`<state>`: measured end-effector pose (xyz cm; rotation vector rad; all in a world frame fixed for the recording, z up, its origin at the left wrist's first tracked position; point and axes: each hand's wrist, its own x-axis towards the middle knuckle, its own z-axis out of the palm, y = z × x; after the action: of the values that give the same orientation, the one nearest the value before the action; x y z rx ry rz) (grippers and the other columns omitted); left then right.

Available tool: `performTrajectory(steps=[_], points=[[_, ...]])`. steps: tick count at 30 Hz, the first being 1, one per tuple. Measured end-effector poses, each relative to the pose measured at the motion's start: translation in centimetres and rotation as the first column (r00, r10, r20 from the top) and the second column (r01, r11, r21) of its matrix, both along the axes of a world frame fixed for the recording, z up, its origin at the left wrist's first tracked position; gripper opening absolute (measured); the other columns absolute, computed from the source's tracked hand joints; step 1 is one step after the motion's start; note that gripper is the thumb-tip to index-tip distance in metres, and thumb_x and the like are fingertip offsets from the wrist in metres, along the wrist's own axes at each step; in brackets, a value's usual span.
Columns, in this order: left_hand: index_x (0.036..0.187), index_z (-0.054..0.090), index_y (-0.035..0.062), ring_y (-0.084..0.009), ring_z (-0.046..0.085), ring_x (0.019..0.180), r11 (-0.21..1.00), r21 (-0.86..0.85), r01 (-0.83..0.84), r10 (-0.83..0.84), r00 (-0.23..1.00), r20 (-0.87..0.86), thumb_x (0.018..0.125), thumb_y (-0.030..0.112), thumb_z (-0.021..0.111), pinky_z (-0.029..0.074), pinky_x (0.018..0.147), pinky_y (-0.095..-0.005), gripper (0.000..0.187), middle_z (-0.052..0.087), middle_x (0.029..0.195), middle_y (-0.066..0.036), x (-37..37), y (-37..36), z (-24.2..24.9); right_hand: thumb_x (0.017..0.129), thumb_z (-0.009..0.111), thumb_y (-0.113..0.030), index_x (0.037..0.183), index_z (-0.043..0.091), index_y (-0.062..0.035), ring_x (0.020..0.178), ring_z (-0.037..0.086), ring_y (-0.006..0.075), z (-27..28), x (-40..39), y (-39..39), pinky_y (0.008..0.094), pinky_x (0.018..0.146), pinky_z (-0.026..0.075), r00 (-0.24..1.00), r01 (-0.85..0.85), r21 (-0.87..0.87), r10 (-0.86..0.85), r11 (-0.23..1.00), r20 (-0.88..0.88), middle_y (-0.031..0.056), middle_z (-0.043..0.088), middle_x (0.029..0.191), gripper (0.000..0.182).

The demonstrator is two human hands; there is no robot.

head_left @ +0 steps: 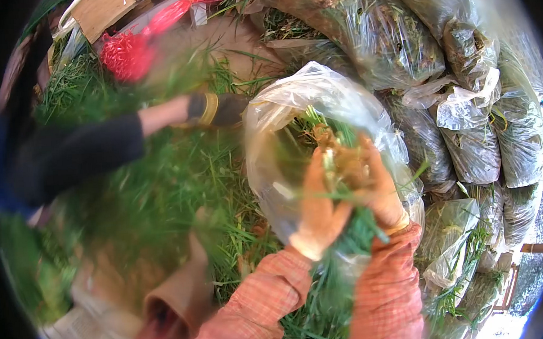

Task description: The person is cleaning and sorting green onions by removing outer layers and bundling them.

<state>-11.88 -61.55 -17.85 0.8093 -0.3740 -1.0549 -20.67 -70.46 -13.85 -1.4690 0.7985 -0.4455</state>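
Both my hands wear orange gloves and hold a bundle of green plants [345,159] between them, at the mouth of a clear plastic bag [261,151]. My left hand [317,210] presses against the bundle's left side, fingers pointing away from me. On the other side, my right hand [381,191] closes round it. Brownish root ends point toward the far side of the bag, and long green leaves trail back between my forearms. Motion blurs part of the bundle. A co-worker's dark-gloved hand [224,110] is at the bag's left rim.
Loose green plants [178,175] cover the ground to the left. Several filled plastic bags [468,139] are stacked on the right and at the back. A bunch of red plastic strings [131,54] lies at the upper left, near a wooden board [103,15].
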Motion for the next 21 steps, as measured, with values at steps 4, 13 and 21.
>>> performTrajectory(steps=[4,13,21], points=[[0.131,0.03,0.0046,-0.0288,0.04,0.118,0.988,0.03,-0.152,0.087,0.706,0.703,0.071,0.005,0.064,0.033,0.1,-0.0408,0.069,0.039,0.128,-0.014,-1.8,-0.7,1.4,0.053,0.086,-0.017,0.14,0.013,-0.0059,0.117,0.041,0.0222,2.3,0.9,1.2,0.0334,0.1,0.034,0.997,-0.08,-0.253,0.079,0.964,-0.014,0.0107,0.04,0.13,0.114],[0.119,0.049,0.0036,-0.0354,0.035,0.123,0.994,-0.008,-0.109,0.079,0.666,0.742,0.073,0.011,0.061,0.028,0.103,-0.042,0.047,0.039,0.13,-0.021,-1.1,0.4,1.6,0.069,0.068,-0.001,0.102,0.057,-0.0028,0.084,0.056,0.0138,3.1,-4.5,-1.8,0.0279,0.077,0.046,0.906,0.422,-0.179,-0.421,0.889,0.042,0.0048,0.06,0.093,0.035],[0.127,0.037,-0.0027,-0.031,0.036,0.123,0.997,0.072,0.014,-0.05,0.847,0.529,0.068,0.031,0.073,0.027,0.104,-0.0374,0.077,0.041,0.128,-0.021,2.2,-1.4,0.5,0.067,0.067,-0.007,0.099,0.056,-0.0011,0.084,0.055,0.0137,4.1,-8.0,-0.8,0.0271,0.074,0.045,0.891,0.454,-0.196,-0.44,0.869,0.112,0.0053,0.059,0.094,0.034]])
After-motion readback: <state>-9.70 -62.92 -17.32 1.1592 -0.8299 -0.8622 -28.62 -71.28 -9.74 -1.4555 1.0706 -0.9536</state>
